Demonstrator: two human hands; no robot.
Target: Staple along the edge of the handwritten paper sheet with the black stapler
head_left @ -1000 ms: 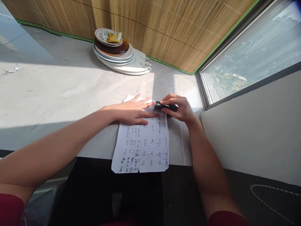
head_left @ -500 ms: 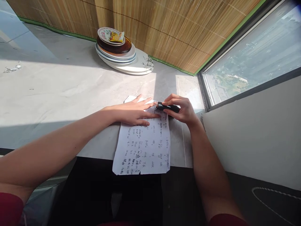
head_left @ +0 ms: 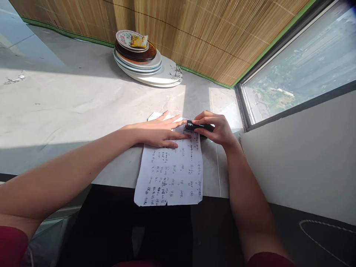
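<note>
My left hand (head_left: 162, 131) lies flat with its fingers spread over the upper part of a sheet of paper (head_left: 172, 174) covered in handwriting. Wrapped round a black stapler (head_left: 201, 127), my right hand (head_left: 218, 128) rests at the sheet's upper right edge. The stapler's front end sits over the paper, close to my left fingertips. Part of the stapler is hidden behind my right fingers. The paper's lower end hangs slightly past the table edge, and its corners look cut or folded.
A stack of plates (head_left: 155, 79) stands at the back, with a small yellow packet (head_left: 138, 41) on top. Shiny metal bits (head_left: 16, 79) lie far left on the grey table (head_left: 83, 107). A bamboo blind (head_left: 194, 33) hangs behind; a window (head_left: 300, 63) is at right.
The view has shifted very slightly. Both hands, the stapler and the paper keep the same places relative to each other.
</note>
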